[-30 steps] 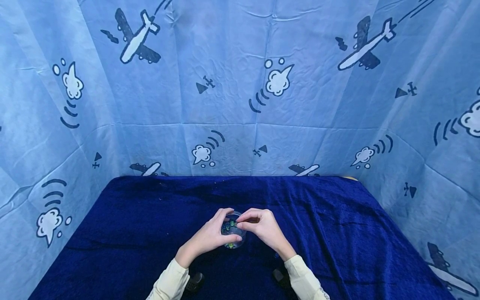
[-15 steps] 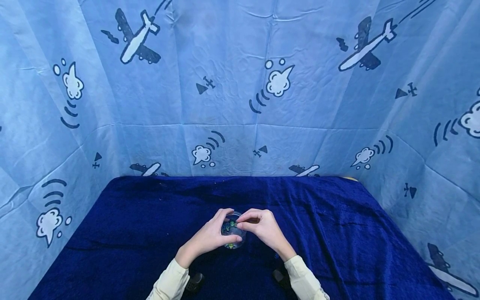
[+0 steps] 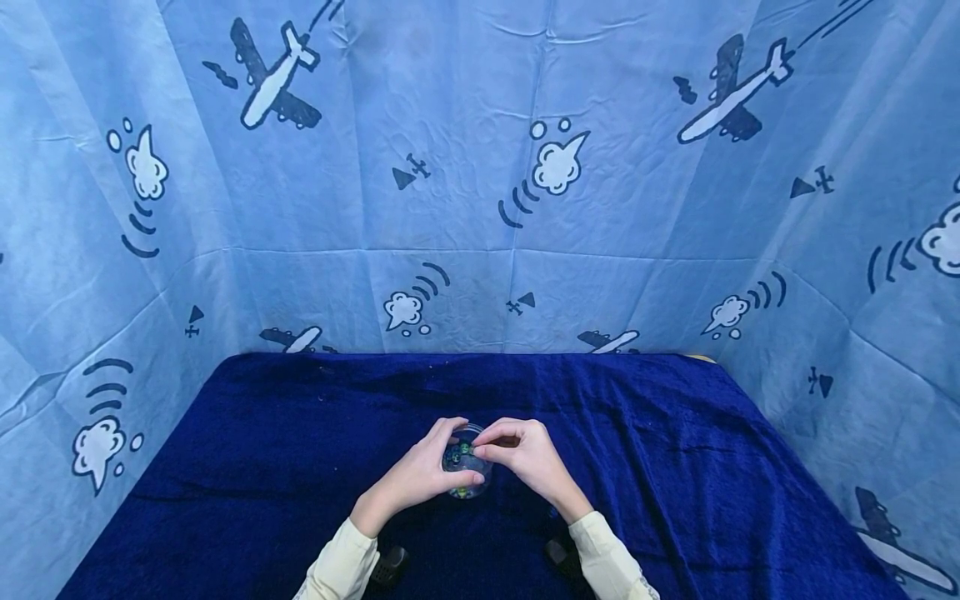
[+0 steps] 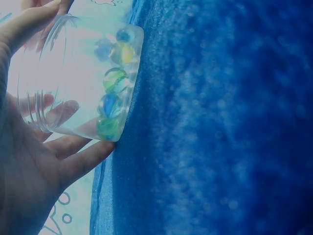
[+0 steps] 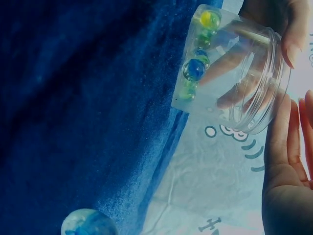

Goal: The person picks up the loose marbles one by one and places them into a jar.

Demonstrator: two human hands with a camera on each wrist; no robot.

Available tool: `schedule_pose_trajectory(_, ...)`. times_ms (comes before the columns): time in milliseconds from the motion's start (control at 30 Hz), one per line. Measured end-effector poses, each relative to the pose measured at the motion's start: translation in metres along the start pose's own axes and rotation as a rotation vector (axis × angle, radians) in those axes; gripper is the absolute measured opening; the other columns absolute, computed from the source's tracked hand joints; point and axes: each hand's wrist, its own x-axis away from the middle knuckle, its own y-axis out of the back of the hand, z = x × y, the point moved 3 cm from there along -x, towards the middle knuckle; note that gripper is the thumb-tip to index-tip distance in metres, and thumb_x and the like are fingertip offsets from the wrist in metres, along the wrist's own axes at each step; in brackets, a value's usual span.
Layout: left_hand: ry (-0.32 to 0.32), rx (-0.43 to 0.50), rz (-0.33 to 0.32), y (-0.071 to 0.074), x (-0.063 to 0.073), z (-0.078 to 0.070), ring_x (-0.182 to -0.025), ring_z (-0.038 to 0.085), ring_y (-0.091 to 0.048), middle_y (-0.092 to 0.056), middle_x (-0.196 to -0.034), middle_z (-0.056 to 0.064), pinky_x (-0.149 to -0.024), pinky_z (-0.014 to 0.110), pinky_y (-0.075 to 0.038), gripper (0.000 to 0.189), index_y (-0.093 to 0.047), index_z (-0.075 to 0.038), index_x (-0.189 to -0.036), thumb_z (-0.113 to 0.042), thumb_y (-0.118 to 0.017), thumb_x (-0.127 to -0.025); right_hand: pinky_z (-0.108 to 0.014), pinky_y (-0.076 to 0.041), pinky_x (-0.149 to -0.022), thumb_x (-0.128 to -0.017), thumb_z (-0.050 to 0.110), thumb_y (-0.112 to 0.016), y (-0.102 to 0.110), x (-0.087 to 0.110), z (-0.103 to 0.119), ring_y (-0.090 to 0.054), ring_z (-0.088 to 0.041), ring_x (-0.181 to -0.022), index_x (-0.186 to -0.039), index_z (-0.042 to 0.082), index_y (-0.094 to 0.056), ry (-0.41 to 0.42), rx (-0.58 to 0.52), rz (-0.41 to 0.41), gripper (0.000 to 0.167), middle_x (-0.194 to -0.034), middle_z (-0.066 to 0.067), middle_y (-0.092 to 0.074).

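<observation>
A clear, wide-mouthed plastic jar (image 3: 483, 463) with a ribbed neck stands on the dark blue cloth. Several glass marbles (image 5: 194, 70), blue, green and yellow, lie along its bottom. My left hand (image 3: 420, 468) grips the jar from the left, thumb on the near side and fingers round the far side. My right hand (image 3: 525, 450) is at the jar's mouth from the right, thumb and index tips brought together by the rim. I cannot tell whether anything is between those fingertips. In the right wrist view a loose blue-and-white marble (image 5: 89, 223) rests on the cloth.
The velvety blue cloth (image 3: 315, 433) covers the table and wrinkles on the right side. Light blue curtains (image 3: 465, 217) printed with aeroplanes and clouds hang behind and along both sides. Dark devices (image 3: 390, 565) sit beneath both wrists, near the cream sleeves (image 3: 341, 558).
</observation>
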Motion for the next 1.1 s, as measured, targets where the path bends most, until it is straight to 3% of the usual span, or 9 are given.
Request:
schedule_pose_trajectory(333,-0.003,0.020,0.007,0.004,-0.002,-0.002,-0.128,0.032,-0.058,-0.052,-0.141,0.016,-0.104,0.054,-0.049,0.083,-0.042,-0.004,-0.151,-0.045,-0.079,-0.089,-0.025,-0.057,-0.075,-0.090,0.003,-0.078,0.006,-0.003,0.001,-0.071,-0.011,-0.081,-0.097,-0.006,-0.078,0.002,-0.013,-0.033,0.011,-0.092,-0.011,-0.075)
schedule_pose_trajectory(800,0.008,0.028,0.019,0.007,-0.003,-0.002,-0.129,0.034,-0.057,-0.052,-0.142,0.016,-0.103,0.054,-0.049,0.082,-0.043,-0.006,-0.150,-0.048,-0.078,-0.089,-0.029,-0.060,-0.079,-0.094,0.009,-0.076,0.017,-0.006,0.005,-0.073,-0.013,-0.084,-0.101,-0.008,-0.076,-0.023,-0.040,-0.052,0.018,-0.096,-0.014,-0.075)
schedule_pose_trajectory(1100,0.009,0.044,0.021,0.006,-0.004,-0.003,-0.130,0.034,-0.056,-0.051,-0.143,0.016,-0.104,0.055,-0.048,0.083,-0.042,-0.005,-0.150,-0.048,-0.079,-0.089,-0.028,-0.059,-0.078,-0.093,0.010,-0.077,0.029,-0.004,0.006,-0.074,-0.025,-0.084,-0.101,-0.007,-0.076,-0.034,-0.028,-0.073,0.019,-0.095,-0.013,-0.076)
